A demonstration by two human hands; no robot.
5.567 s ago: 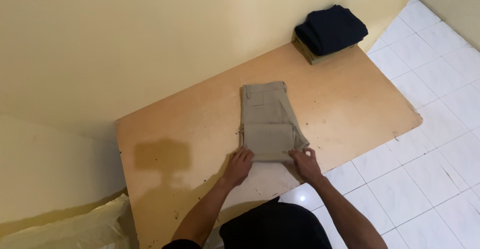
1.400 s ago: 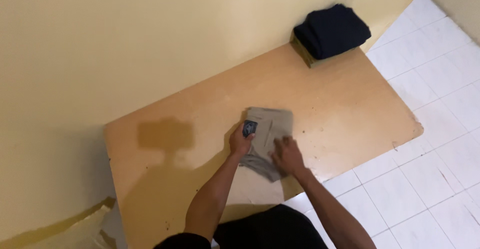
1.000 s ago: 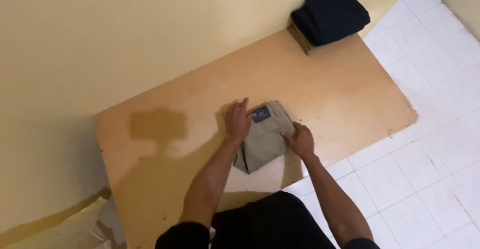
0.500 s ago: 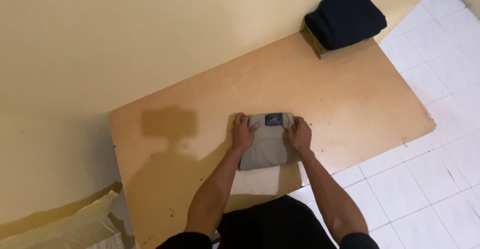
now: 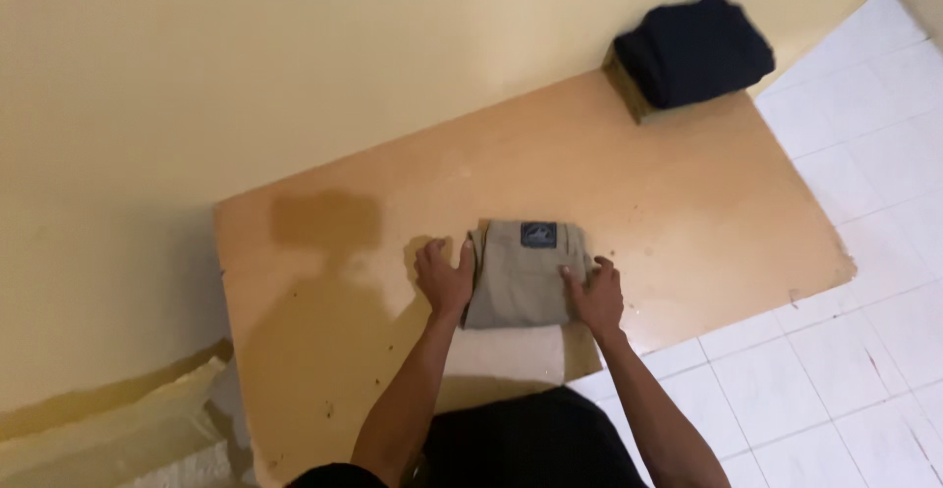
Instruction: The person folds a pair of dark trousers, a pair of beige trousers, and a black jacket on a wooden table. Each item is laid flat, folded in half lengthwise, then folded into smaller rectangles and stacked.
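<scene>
Folded khaki trousers (image 5: pixel 526 272) sit mid-board (bare wood all round), both hands' fingers (image 5: pixel 582 278) spread flat against their sides.

Head view, item count. 1 bench (image 5: pixel 688 203), wooden, set against the wall. 1 folded khaki garment (image 5: pixel 523 274) w/ 1 dark patch (image 5: pixel 538 235). 2 hands: left hand (image 5: pixel 445 277), right hand (image 5: pixel 595 297). 1 corner stack of 2 folded garments: dark garment (image 5: pixel 695 49) over olive garment (image 5: pixel 623 87).

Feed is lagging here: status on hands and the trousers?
Left hand and right hand flat against sides of folded khaki trousers, gripping nothing. Trousers compact on wooden table. Dark clothes stack far corner, clear.
</scene>
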